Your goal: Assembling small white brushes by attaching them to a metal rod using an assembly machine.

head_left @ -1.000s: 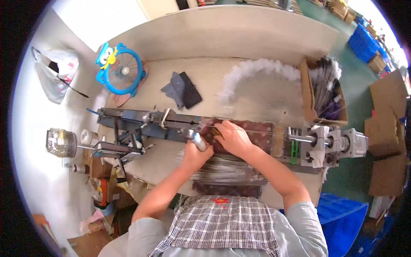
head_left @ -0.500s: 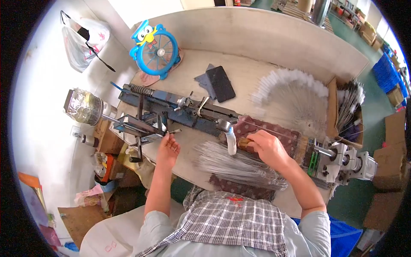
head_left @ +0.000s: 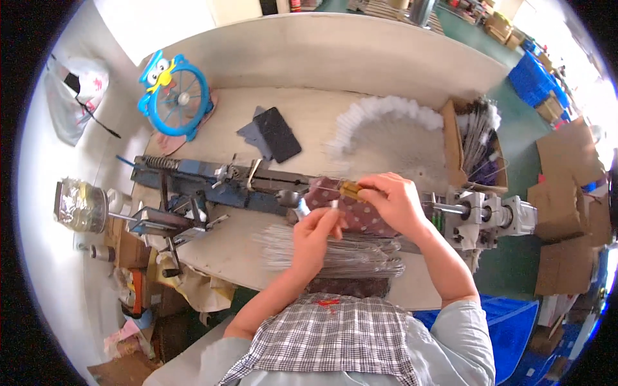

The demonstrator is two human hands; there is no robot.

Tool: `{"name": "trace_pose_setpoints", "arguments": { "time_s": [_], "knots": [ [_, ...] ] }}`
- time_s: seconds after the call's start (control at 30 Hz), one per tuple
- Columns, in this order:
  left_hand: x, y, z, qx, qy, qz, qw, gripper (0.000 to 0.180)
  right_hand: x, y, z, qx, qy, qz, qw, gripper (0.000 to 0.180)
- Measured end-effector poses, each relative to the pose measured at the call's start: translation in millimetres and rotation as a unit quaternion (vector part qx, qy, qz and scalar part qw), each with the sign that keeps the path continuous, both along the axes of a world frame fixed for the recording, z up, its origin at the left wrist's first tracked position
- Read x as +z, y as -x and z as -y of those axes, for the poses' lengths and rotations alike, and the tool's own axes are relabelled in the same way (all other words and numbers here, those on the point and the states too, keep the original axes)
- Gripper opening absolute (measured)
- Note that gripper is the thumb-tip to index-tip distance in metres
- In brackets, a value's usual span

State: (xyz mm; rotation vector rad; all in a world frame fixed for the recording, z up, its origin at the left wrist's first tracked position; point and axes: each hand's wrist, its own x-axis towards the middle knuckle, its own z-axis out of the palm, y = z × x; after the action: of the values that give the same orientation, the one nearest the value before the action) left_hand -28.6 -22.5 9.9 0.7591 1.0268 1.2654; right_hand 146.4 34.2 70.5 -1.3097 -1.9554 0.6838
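My right hand pinches a small yellow-brown block above the dark dotted cloth. My left hand is closed beside it, and a small white tip shows at its fingertips; what it grips is mostly hidden. Next to that hand, a white handle hangs from a grey metal knob, partly covered by the fingers. The dotted cloth lies under both hands. Nearer me rests a bundle of thin metal wires. A long dark metal bench device runs leftward from the knob.
White-tipped wire brushes fan out at the back right, beside a cardboard box of wires. A black phone lies on grey cloth. A blue toy-like fan stands at the back left. Motorised shaft sits at the right.
My left hand has left the frame at the device's left end and come right, close to my right hand. The yellow-brown block is raised slightly off the cloth. The whole view has shifted.
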Motion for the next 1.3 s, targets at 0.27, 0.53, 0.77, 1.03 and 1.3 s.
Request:
{"name": "trace_pose_setpoints", "arguments": {
  "time_s": [0.27, 0.53, 0.77, 1.03, 1.3],
  "knots": [
    [-22.2, -38.0, -27.1, -0.066, -0.073, -0.019, 0.995, 0.015, 1.1, -25.9, 3.9, 0.004, 0.169, -0.117, 0.979, 0.02],
    [-2.9, -13.3, -23.5, 0.082, 0.012, 0.002, 0.997, 0.019, 1.8, -0.7, -12.2, 0.004, -0.117, 0.037, 0.992, 0.014],
    [6.6, -7.2, -24.4, 0.062, 0.057, 0.08, 0.993, 0.02, -14.5, 32.2, -26.2, 0.048, -0.093, 0.063, 0.993, 0.015],
    [14.8, -3.6, -25.2, 0.02, 0.089, 0.037, 0.995, 0.047, -1.7, 32.9, -23.4, 0.039, 0.105, -0.015, 0.994, 0.017],
    [0.1, -9.6, -29.1, 0.122, 0.061, 0.239, 0.961, 0.035, -7.6, 61.9, 3.2, -0.024, -0.192, 0.112, 0.975, 0.026]
  ]
}}
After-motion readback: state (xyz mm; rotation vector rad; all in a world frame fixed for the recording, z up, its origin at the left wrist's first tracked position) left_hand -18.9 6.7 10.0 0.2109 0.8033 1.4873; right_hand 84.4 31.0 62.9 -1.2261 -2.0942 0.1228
